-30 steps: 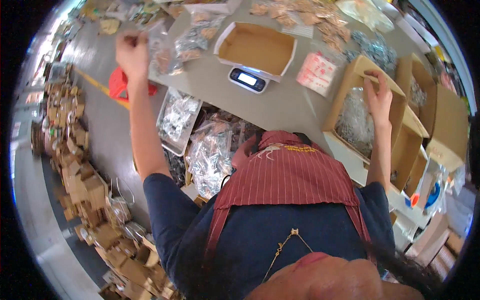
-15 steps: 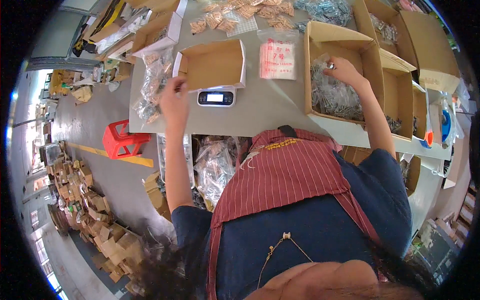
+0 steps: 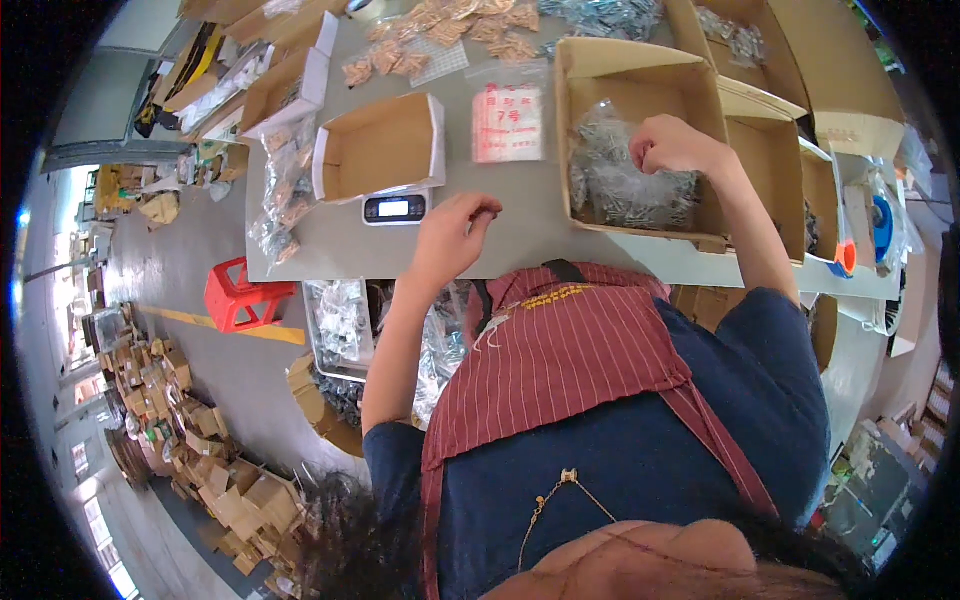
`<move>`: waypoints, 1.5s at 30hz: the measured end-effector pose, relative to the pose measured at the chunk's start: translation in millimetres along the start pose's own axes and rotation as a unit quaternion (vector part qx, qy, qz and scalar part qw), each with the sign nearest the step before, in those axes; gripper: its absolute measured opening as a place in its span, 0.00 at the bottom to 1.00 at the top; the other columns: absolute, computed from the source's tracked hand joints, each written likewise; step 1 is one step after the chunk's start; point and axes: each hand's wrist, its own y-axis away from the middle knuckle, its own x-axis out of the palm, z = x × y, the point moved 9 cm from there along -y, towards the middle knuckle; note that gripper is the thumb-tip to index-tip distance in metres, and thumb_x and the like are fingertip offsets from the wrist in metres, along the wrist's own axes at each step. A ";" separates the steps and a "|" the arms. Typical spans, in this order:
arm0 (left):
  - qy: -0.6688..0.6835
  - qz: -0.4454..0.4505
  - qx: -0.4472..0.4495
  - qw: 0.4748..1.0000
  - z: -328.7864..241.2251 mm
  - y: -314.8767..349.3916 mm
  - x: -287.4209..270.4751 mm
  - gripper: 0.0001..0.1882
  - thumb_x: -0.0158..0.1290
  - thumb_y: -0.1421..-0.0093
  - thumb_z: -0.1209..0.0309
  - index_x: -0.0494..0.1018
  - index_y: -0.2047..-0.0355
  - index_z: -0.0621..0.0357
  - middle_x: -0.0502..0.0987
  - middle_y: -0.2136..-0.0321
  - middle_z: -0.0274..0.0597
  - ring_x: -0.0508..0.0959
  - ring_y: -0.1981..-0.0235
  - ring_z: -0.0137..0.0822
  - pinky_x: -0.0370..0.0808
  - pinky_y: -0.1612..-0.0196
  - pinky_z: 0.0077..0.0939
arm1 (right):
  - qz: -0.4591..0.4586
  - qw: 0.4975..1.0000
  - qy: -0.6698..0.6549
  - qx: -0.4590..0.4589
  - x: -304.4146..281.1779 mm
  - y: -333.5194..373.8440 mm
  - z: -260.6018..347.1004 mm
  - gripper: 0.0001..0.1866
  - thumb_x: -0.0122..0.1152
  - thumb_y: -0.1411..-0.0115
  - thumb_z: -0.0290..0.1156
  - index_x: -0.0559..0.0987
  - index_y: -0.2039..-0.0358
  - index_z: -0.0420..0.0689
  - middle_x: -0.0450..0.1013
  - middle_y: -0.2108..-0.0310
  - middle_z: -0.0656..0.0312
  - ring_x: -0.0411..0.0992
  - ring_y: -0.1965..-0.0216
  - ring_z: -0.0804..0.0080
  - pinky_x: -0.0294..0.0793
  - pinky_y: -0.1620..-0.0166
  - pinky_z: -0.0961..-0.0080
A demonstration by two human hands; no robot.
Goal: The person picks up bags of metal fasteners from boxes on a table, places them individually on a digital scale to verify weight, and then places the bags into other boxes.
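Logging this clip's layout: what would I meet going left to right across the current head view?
Red stool, shallow open box, white-and-red packet, right hand, blue object.

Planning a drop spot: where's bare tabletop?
Bare table: between digital scale and hardware box, below the red-printed bags; left hand over its left part. Also a strip below the scale. Crowded: far side, tan parts; left edge, bagged parts.

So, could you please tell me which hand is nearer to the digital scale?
The left hand: it is over the tabletop, just to the right of the digital scale. The right hand is farther off, over the cardboard box of metal fasteners.
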 end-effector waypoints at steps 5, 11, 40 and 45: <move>0.037 -0.006 0.005 0.999 -37.2 -39.4 29.5 0.07 0.54 0.42 0.77 0.77 0.62 0.60 0.81 0.66 0.45 0.81 0.65 0.40 0.76 0.62 0.30 | 0.063 0.991 -0.106 -0.049 9.7 25.0 -13.0 0.11 0.58 0.53 0.30 0.81 0.70 0.39 0.77 0.74 0.51 0.74 0.74 0.57 0.73 0.68 0.62; -0.013 0.005 0.032 0.999 -79.6 -147.5 90.8 0.10 0.49 0.41 0.74 0.73 0.59 0.58 0.78 0.64 0.50 0.78 0.59 0.51 0.74 0.56 0.44 | 0.005 0.995 0.088 -0.055 49.9 14.0 -22.7 0.10 0.56 0.49 0.30 0.80 0.69 0.39 0.78 0.68 0.47 0.77 0.64 0.48 0.76 0.60 0.57; 0.723 -0.036 -0.237 0.648 -79.2 -257.7 190.2 0.08 0.47 0.32 0.68 0.70 0.62 0.60 0.72 0.75 0.35 0.70 0.76 0.29 0.69 0.71 0.24 | -0.265 0.849 -0.453 -0.069 -93.9 138.5 -163.1 0.08 0.54 0.37 0.26 0.78 0.63 0.35 0.77 0.69 0.63 0.73 0.68 0.79 0.72 0.59 0.79; 0.803 0.098 -0.213 0.548 -56.8 -257.9 254.4 0.12 0.49 0.34 0.64 0.73 0.70 0.58 0.62 0.87 0.29 0.62 0.85 0.26 0.60 0.82 0.24 | -0.354 0.868 -0.339 -0.081 -157.1 104.1 -203.0 0.08 0.55 0.38 0.28 0.79 0.64 0.37 0.77 0.72 0.61 0.75 0.70 0.79 0.73 0.62 0.79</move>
